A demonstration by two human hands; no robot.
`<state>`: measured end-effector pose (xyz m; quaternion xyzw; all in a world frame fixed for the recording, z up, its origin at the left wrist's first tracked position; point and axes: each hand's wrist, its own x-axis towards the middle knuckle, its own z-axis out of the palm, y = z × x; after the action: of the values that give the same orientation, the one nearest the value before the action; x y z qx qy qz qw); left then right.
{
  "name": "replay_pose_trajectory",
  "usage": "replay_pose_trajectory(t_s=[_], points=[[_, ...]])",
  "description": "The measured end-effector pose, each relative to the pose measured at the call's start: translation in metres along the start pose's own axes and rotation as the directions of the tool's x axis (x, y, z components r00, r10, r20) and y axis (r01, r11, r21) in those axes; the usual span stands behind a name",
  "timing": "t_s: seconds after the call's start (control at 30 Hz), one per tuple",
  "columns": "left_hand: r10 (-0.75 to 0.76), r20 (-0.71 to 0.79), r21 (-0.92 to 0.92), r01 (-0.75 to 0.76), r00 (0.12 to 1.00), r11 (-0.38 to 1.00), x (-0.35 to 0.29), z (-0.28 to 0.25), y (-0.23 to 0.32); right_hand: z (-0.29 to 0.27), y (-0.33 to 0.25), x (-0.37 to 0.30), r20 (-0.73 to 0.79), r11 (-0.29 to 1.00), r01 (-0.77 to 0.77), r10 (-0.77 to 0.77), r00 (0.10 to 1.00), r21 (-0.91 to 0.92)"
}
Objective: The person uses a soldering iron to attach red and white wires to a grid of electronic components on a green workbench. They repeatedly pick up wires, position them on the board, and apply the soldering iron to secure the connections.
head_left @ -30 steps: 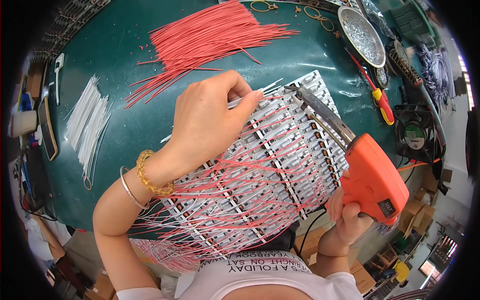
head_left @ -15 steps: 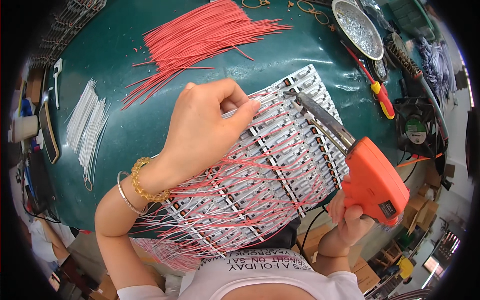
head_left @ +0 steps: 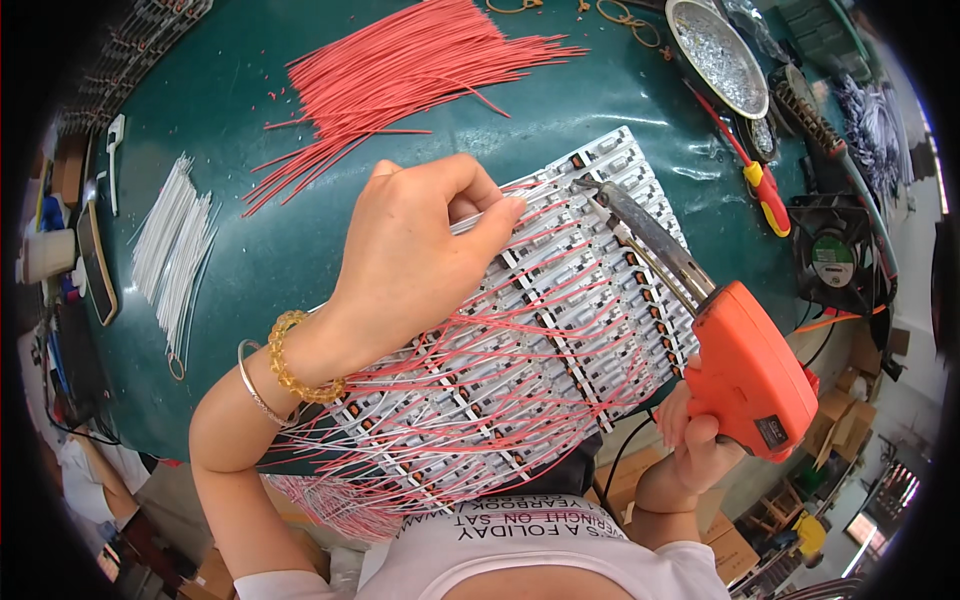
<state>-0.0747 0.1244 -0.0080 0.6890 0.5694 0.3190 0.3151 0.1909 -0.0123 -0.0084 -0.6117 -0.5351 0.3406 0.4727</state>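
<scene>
A panel of small white circuit boards lies slanted before me, with many thin red and white wires trailing off it toward the lower left. My right hand is wrapped round the grip of an orange soldering gun. The gun's dark tip meets or hovers just over the panel's upper part; actual contact is hard to make out. Thumb and index finger of my left hand are pinched at the panel's upper left edge, on a thin wire that mostly hides behind the fingers.
Beyond the panel lies a big pile of red wires; a bundle of white wires is at left. On the right are a metal dish of silvery bits, a red-and-yellow screwdriver, a coiled-handle tool and a black fan.
The soldering gun has shifted very slightly downward at its body, its tip staying over the same part of the panel. My left hand has moved slightly to the right, still pinched.
</scene>
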Motion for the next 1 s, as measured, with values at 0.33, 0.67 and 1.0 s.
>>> replay_pose_trajectory(t_s=[0.33,0.67,1.0], points=[[-0.012,-0.014,-0.051,0.012,1.000,0.999,0.001,-0.002,0.003,0.001,-0.001,-0.001,-0.083,0.997,-0.003,0.010,0.996,0.082],[0.008,0.124,-0.037,-0.003,0.992,0.999,-0.003,-0.004,0.011,-0.010,0.005,-0.014,-0.043,0.983,-0.101,0.109,0.993,0.150],[-0.003,0.140,-0.012,0.005,0.990,1.000,-0.002,-0.004,0.011,-0.012,0.009,-0.014,0.044,0.999,-0.027,0.028,0.999,-0.034]])
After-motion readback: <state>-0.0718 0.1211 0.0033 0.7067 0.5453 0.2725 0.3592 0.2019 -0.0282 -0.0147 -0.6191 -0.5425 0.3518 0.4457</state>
